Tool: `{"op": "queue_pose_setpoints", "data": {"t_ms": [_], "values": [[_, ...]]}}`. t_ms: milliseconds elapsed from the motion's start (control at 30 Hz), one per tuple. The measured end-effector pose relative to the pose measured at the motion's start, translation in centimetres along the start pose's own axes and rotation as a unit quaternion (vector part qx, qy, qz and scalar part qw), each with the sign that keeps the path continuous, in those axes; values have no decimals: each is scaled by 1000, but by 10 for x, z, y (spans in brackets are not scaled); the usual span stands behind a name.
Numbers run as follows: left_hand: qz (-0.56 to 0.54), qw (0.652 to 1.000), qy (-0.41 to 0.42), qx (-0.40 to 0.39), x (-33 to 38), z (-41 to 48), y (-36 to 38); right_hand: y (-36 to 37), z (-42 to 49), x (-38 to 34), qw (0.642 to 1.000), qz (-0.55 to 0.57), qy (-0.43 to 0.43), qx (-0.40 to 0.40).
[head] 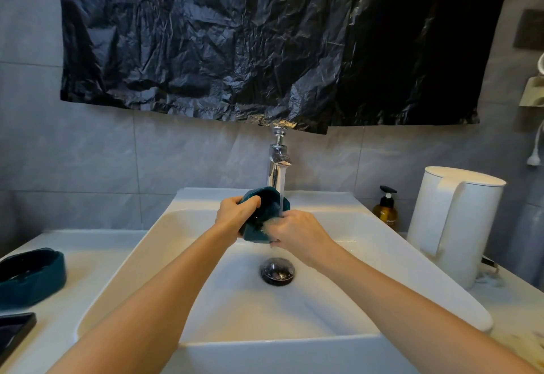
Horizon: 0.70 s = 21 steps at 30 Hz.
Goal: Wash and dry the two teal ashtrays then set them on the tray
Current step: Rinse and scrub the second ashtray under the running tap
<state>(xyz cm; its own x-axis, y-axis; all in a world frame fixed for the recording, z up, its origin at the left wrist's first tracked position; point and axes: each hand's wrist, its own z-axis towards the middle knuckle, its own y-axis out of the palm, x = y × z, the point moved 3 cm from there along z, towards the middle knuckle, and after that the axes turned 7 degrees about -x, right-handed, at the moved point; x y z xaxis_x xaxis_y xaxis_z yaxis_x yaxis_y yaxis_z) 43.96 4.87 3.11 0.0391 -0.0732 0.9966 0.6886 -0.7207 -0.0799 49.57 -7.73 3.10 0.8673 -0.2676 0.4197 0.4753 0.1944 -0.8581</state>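
I hold one teal ashtray (266,209) tilted on edge over the white sink (206,285), under water running from the chrome faucet (276,167). My left hand (235,216) grips its left rim. My right hand (297,231) holds its lower right side, fingers curled against it, with water splashing there. The second teal ashtray (31,276) rests on the counter at the far left, apart from both hands. No tray is clearly in view.
The drain (277,271) lies below my hands. A white kettle (453,223) and an amber pump bottle (385,209) stand at the right. A dark phone (13,332) lies at the lower left. Black plastic sheet (265,41) covers the wall above the faucet.
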Motion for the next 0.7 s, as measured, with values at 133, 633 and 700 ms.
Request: {"op": "queue_pose_setpoints", "data": {"t_ms": [133,633,700], "values": [[-64,997,-20,-35,-2,-5,4,-7,2,-4,998,18,23,58],[-36,998,17,38,-11,3,4,2,-1,-4,993,114,21,-21],[-8,998,26,56,-12,3,1,1,0,-11,966,255,39,-9]]}}
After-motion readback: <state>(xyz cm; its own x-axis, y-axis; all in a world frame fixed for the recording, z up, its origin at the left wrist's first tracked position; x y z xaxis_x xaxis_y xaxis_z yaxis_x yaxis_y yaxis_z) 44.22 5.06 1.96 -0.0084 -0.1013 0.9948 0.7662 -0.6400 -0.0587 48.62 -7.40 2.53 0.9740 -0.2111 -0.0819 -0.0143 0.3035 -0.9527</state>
